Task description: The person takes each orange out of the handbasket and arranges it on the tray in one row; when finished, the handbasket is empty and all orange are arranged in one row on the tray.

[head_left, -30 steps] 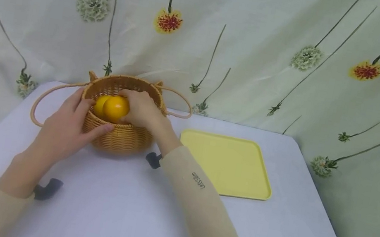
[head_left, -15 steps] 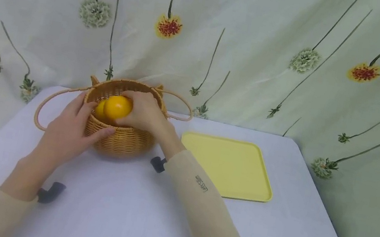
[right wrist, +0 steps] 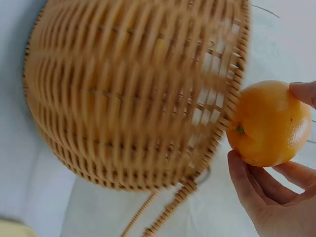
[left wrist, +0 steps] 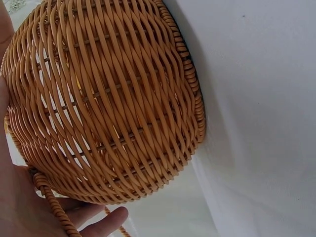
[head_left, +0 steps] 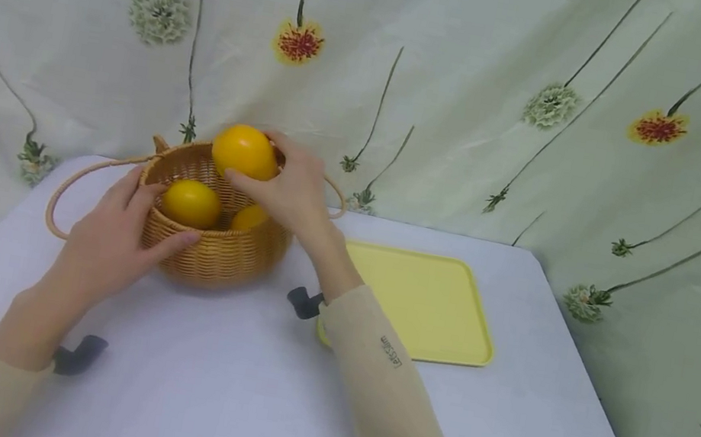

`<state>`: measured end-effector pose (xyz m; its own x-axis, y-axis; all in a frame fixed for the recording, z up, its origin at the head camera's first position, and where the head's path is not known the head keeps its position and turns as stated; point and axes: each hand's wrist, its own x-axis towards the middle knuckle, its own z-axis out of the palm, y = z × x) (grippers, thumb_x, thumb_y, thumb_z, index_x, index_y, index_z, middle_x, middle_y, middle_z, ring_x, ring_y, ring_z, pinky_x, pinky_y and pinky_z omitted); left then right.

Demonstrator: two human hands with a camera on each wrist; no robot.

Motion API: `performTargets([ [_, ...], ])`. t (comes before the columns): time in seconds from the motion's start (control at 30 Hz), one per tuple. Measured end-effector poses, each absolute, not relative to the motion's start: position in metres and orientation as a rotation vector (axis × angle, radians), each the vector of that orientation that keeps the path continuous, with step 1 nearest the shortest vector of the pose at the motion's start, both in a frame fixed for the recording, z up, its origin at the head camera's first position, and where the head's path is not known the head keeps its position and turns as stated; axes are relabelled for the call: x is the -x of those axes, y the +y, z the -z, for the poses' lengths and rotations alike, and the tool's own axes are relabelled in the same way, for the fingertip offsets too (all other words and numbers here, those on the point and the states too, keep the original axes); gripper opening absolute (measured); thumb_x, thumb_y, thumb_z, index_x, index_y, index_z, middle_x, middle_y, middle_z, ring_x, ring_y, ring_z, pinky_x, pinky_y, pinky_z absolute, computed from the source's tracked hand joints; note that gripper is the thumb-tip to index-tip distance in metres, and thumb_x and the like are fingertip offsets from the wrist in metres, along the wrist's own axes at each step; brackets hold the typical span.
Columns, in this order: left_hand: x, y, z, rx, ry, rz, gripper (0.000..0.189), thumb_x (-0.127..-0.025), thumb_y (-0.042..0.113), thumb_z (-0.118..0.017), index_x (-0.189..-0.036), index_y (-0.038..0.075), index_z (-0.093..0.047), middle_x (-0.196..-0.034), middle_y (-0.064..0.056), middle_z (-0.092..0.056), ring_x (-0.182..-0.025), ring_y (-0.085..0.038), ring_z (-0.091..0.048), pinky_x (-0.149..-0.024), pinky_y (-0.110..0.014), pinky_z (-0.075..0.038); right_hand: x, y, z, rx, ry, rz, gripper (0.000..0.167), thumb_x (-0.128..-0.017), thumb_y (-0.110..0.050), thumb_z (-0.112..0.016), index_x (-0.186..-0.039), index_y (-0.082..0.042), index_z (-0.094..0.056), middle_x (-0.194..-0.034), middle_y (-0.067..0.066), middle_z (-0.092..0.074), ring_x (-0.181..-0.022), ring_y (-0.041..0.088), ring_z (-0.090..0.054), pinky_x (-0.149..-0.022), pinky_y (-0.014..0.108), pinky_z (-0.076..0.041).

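My right hand holds an orange at the rim height of a wicker basket, thumb on one side and fingers on the other. In the right wrist view a small green stem end shows on the orange, which overlaps the basket's rim. Two more fruits lie inside: a yellow-orange one at the left, and another at the right, partly hidden by the front wall. My left hand grips the basket's left side, thumb across the front rim. The left wrist view shows the woven wall close up.
A yellow rectangular tray lies right of the basket, partly covered by my right sleeve. One thin basket handle sticks out left, the other right. A flower-patterned cloth hangs behind the white table.
My right hand has lifted an orange up from inside the basket to above its rim, uncovering another fruit at the right. My left hand has stayed on the basket.
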<state>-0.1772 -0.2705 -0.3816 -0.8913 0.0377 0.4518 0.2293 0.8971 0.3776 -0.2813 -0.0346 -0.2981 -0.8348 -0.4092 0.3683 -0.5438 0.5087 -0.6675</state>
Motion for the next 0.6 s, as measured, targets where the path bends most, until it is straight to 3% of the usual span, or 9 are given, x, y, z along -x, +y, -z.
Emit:
performTargets([
  [0.33, 0.176, -0.273, 0.381, 0.205, -2.605, 0.595, 0.086, -0.094, 0.055, -0.074, -0.149, -0.005, -0.046, -0.167, -0.031, -0.028, -0.142, -0.058, -0.038, -0.093, -0.079, -0.043, 0.273, 0.012, 0.283, -0.707, -2.39, -1.392, 0.066, -0.088, -0.042, -0.085, -0.145, -0.017, -0.062, -0.117, 0.0, -0.074, -0.094, 0.012, -0.067, -0.078, 0.024, -0.058],
  [0.6, 0.177, -0.272, 0.381, 0.212, -2.606, 0.589, 0.086, -0.094, 0.055, -0.074, -0.148, -0.006, -0.046, -0.166, -0.031, -0.029, -0.141, -0.057, -0.037, -0.094, -0.078, -0.043, 0.277, 0.044, 0.297, -0.648, -2.271, -1.411, 0.062, -0.087, -0.039, -0.087, -0.14, -0.014, -0.067, -0.116, 0.0, -0.076, -0.098, 0.01, -0.068, -0.079, 0.025, -0.06],
])
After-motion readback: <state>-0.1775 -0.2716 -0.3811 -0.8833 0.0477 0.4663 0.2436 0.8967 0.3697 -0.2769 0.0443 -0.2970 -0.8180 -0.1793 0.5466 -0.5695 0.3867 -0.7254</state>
